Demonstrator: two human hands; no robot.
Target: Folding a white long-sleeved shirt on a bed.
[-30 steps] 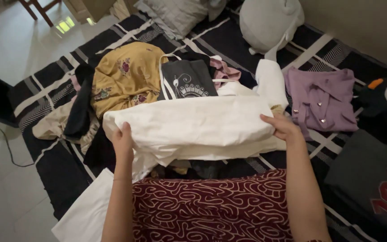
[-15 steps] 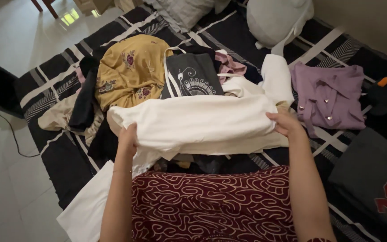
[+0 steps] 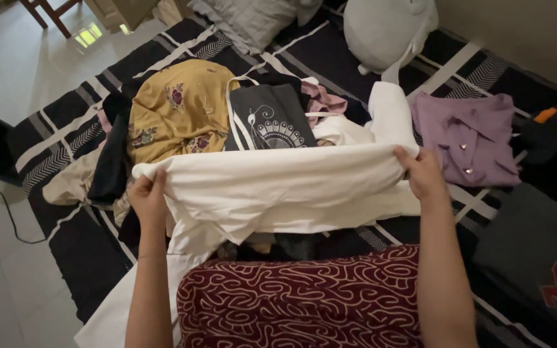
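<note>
- Head view: one white cloth (image 3: pixel 278 187) is being held stretched between two hands, above a dark striped bedcover (image 3: pixel 85 251) and in front of a pile of clothes.
- One left hand (image 3: pixel 147 196) is gripping the cloth's left end; its fingers are being curled shut over the top edge.
- One right hand (image 3: pixel 424 173) is gripping the right end; its fingers are being closed around the bunched fabric, thumb toward the camera.
- One lower fold of the cloth is hanging down toward the person's lap, where one dark red patterned garment (image 3: pixel 298 303) is being worn.
- Behind the cloth, one mustard flowered garment (image 3: pixel 175 109) is lying beside one dark grey bag (image 3: pixel 269 119) with a white fan-shaped print and white straps.
- One pink garment (image 3: pixel 325 102) is partly showing behind the bag.
- One lilac buttoned shirt (image 3: pixel 469 138) is lying flat just to the right of the right hand.
- One dark grey shirt (image 3: pixel 536 251) with red print is lying at the lower right.
- One black garment (image 3: pixel 111 161) and one beige cloth (image 3: pixel 72 183) are lying at the left of the pile.
- One white bundle (image 3: pixel 388 32) and one grey pillow (image 3: pixel 253 19) are lying at the far end.
</note>
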